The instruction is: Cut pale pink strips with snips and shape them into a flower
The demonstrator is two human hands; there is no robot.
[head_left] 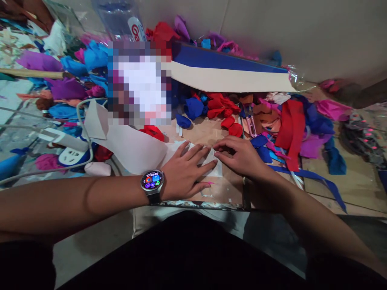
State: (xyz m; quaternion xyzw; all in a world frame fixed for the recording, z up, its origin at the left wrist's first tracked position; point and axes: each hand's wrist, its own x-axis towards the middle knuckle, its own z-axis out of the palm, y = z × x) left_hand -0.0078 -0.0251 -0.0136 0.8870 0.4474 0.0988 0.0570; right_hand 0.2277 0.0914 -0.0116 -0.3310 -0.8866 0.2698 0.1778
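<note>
A thin white sheet (216, 171), paper or cloth, lies on the brown board (232, 187) in front of me. My left hand (189, 169) rests flat on it with the fingers spread. My right hand (237, 155) is at the sheet's right side, thumb and forefinger drawn together at its edge in a pinch. A larger white piece (134, 149) extends left from under my left hand. Just beyond the right hand lie small snips (250, 123) with a pinkish handle. Red petal-shaped pieces (232, 127) and blue pieces (193, 108) lie beyond the sheet.
Red strips (292, 133) and a long blue strip (325, 183) lie at right. A cream-edged blue board (236, 76) stands behind. At left are a white power strip (72, 156), cables and a wooden stick (33, 73). A clear bottle (119, 20) stands at the back beside a blurred-out patch.
</note>
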